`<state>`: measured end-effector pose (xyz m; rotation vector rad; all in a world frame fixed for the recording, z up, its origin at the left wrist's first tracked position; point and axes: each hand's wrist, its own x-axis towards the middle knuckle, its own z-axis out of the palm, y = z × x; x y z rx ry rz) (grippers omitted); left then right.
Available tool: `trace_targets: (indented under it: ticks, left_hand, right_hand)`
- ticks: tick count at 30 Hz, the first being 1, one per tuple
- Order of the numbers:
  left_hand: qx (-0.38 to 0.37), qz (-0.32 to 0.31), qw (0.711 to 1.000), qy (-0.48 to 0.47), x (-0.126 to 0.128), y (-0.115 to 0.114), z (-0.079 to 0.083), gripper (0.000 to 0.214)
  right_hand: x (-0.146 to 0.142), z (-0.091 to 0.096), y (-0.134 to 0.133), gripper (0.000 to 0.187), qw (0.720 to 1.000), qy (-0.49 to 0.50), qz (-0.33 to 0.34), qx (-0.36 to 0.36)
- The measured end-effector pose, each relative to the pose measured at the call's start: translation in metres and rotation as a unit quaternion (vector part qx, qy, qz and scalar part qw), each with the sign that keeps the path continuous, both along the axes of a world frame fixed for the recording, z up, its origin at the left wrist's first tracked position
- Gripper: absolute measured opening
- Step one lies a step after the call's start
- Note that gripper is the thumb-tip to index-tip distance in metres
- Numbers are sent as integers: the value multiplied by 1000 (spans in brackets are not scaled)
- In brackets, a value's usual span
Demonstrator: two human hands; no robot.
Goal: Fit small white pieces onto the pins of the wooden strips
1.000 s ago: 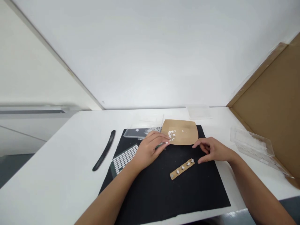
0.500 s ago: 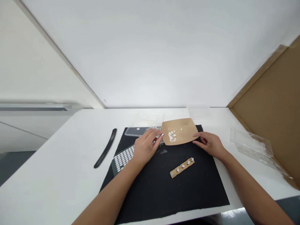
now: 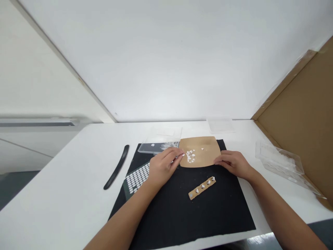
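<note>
A tan paper sheet (image 3: 205, 158) with several small white pieces (image 3: 190, 155) on it lies at the far side of a black mat (image 3: 182, 211). My left hand (image 3: 163, 166) pinches the sheet's left edge, fingers closed. Its right edge is gripped by my right hand (image 3: 232, 162), fingers curled over it. A narrow tan cardboard strip (image 3: 202, 187) with several white pieces stuck along it lies on the mat just in front of the sheet, untouched.
A dark sheet with a grid of white dots (image 3: 136, 177) lies under my left wrist. A black curved tool (image 3: 116, 167) rests on the white table (image 3: 65, 194). Clear plastic trays (image 3: 279, 159) stand at right by a cardboard wall (image 3: 301, 118); another clear tray (image 3: 158, 146) sits behind the mat.
My right hand left the strip and took the sheet's right edge. My left hand shifted to pinch the left edge. The sheet moved slightly on the mat.
</note>
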<state>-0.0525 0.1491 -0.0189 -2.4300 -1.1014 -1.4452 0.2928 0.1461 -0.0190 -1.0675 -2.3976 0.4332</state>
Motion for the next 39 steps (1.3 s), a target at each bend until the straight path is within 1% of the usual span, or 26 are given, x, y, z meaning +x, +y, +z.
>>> trace_targets:
  ticks: [2, 7, 9, 11, 13, 17, 21, 25, 28, 32, 36, 39]
  left_hand:
    - [-3, -5, 1000, 5, -1, 1, -2, 14]
    - [-6, -31, 999, 4, -2, 1, -4, 14]
    - [-12, -32, 999, 9, -1, -1, -4, 11]
    - [-20, -30, 999, 16, 0, -3, -3, 8]
    - [-28, -40, 999, 11, 3, -6, -2, 9]
    - [-58, -109, 992, -37, 11, -10, 4, 13]
    - [-106, -164, 979, -50, 22, -20, 11, 14]
    - [-131, -183, 971, -77, 32, -32, 14, 9]
    - [-138, -185, 969, -89, 36, -36, 15, 8]
    - [-123, -187, 972, -74, 35, -36, 15, 11]
    - [-124, -184, 973, -59, 36, -34, 14, 7]
    - [-134, -183, 971, -69, 36, -34, 14, 3]
  right_hand:
    - [0, 2, -2, 17, 1000, -7, 5, 8]
    - [-1, 9, -7, 12, 1000, -6, 5, -9]
    - [0, 14, -9, 25, 1000, -5, 6, 3]
    - [-1, 19, -12, 40, 999, 7, 5, 32]
    - [-3, 24, -15, 45, 997, 28, 1, 74]
    - [-21, 26, -22, 41, 985, 85, -7, 149]
    - [-52, 25, -31, 34, 974, 129, -21, 185]
    - [-79, 27, -40, 35, 975, 142, 1, 174]
    - [-89, 25, -43, 40, 974, 163, 11, 159]
    - [-89, 17, -42, 38, 971, 194, 13, 139]
    - [-87, 10, -40, 33, 970, 210, 22, 117]
    - [-87, 8, -40, 26, 970, 211, 18, 121]
